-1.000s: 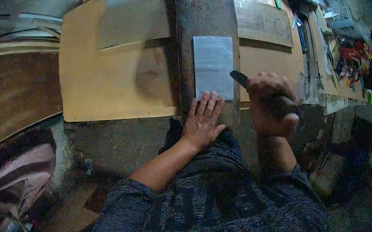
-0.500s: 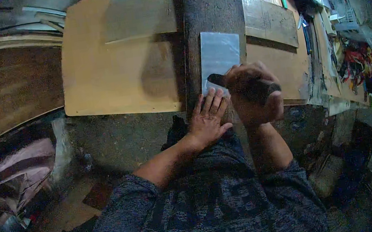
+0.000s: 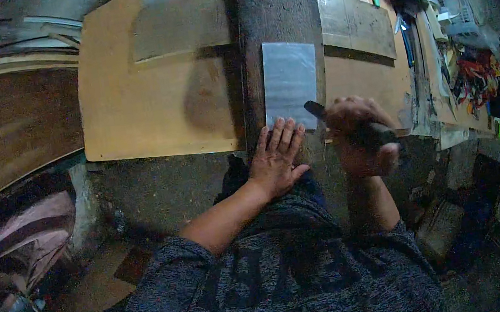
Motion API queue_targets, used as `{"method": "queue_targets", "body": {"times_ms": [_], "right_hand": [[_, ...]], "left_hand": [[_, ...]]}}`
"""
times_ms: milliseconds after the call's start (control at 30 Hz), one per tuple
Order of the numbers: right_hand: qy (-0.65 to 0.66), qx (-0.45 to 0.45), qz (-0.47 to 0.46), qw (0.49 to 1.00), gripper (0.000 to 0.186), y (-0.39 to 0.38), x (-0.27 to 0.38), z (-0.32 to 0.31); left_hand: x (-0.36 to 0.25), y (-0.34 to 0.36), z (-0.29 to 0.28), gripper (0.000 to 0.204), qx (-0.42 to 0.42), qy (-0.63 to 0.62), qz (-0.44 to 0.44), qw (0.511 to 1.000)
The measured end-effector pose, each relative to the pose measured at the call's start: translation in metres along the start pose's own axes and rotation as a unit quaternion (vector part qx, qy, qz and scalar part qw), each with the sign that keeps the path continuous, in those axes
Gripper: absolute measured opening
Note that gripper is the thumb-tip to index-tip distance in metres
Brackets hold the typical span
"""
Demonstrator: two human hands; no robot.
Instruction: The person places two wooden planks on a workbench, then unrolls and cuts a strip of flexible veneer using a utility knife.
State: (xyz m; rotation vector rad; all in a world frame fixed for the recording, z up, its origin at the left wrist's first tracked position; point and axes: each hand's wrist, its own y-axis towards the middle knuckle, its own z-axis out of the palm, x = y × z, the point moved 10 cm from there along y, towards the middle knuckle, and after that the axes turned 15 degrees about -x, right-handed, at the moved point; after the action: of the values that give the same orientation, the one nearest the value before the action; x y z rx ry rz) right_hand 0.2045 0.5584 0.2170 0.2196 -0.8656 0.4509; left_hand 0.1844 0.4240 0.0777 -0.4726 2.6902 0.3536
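A whitish rectangular sheet (image 3: 290,78), slightly shiny, lies flat on a long dark wooden plank (image 3: 275,7). My left hand (image 3: 277,160) is spread over the near end of the plank, its fingertips on the sheet's near edge. To the right of it, my right hand (image 3: 360,126) is wrapped round a dark tool (image 3: 314,108) with a rounded end, held above the plank's right side. That end points toward the sheet, and a dark butt shows on the other side of the fist. Blur and my fingers hide the rest, so its kind is unclear.
Under the plank is a tan board (image 3: 129,102) forming the table top. A weathered wooden piece (image 3: 356,25) lies right of the plank. Farther right are a white plastic basket (image 3: 453,0) and a heap of red and yellow scraps (image 3: 480,78). A brown panel (image 3: 12,124) stands at left.
My right hand has drawn the tool to the right, away from the sheet's near corner. My left hand keeps its place on the sheet's near edge. The whole view has shifted slightly.
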Motion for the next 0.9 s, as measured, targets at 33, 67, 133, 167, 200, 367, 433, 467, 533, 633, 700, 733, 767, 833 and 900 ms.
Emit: {"method": "queue_targets", "body": {"times_ms": [33, 67, 133, 167, 200, 367, 433, 467, 533, 633, 700, 733, 767, 833, 900], "right_hand": [[0.022, 0.047, 0.014, 0.999, 0.060, 0.008, -0.002, 0.001], [0.019, 0.023, 0.017, 0.999, 0.059, 0.007, -0.001, -0.006], [0.015, -0.024, 0.026, 0.999, 0.057, 0.005, 0.000, -0.012], [0.062, -0.059, 0.033, 0.996, 0.058, 0.004, -0.003, -0.021], [0.086, -0.076, 0.035, 0.993, 0.059, 0.006, -0.003, -0.025], [-0.038, 0.026, -0.027, 0.999, 0.061, 0.014, 0.013, -0.003], [0.000, 0.028, -0.032, 0.999, 0.061, 0.010, 0.017, 0.000], [-0.011, 0.033, -0.036, 0.999, 0.061, 0.008, 0.017, 0.008], [-0.023, 0.037, -0.040, 0.998, 0.062, 0.001, 0.014, 0.016], [-0.069, 0.033, 0.005, 0.997, 0.064, -0.012, -0.006, 0.024], [-0.026, 0.031, 0.021, 0.999, 0.065, -0.020, -0.009, 0.026], [-0.005, 0.029, 0.028, 0.999, 0.066, -0.022, -0.010, 0.028], [0.016, 0.027, 0.036, 0.999, 0.067, -0.024, -0.011, 0.031], [0.012, 0.041, -0.002, 0.999, 0.069, -0.021, -0.005, 0.041], [-0.033, 0.078, 0.024, 0.996, 0.070, -0.013, -0.023, 0.040]], "left_hand": [[-0.001, 0.001, -0.002, 0.090, -0.007, 0.005, 0.005, 1.000], [-0.002, 0.002, -0.003, 0.090, -0.014, 0.011, 0.009, 1.000], [-0.003, 0.001, -0.005, 0.089, -0.020, 0.009, 0.011, 1.000], [-0.003, 0.001, -0.006, 0.089, -0.026, 0.008, 0.012, 1.000], [-0.003, 0.001, -0.004, 0.089, -0.026, 0.009, 0.012, 1.000], [-0.002, -0.005, -0.006, 0.084, -0.076, 0.069, 0.017, 0.995], [-0.002, -0.005, -0.003, 0.082, -0.074, 0.083, 0.013, 0.994], [-0.001, -0.005, -0.003, 0.080, -0.071, 0.097, 0.008, 0.993], [-0.001, -0.005, -0.004, 0.078, -0.071, 0.095, 0.013, 0.993], [-0.003, -0.006, -0.005, 0.075, -0.073, 0.099, 0.028, 0.992], [-0.002, -0.008, -0.003, 0.075, -0.073, 0.107, 0.032, 0.991], [0.000, -0.009, 0.001, 0.073, -0.062, 0.094, 0.027, 0.993], [0.001, -0.010, 0.005, 0.070, -0.052, 0.081, 0.023, 0.995], [0.000, -0.012, 0.006, 0.071, -0.040, 0.092, 0.026, 0.995], [-0.002, -0.011, 0.005, 0.071, -0.029, 0.101, 0.033, 0.994]]}}
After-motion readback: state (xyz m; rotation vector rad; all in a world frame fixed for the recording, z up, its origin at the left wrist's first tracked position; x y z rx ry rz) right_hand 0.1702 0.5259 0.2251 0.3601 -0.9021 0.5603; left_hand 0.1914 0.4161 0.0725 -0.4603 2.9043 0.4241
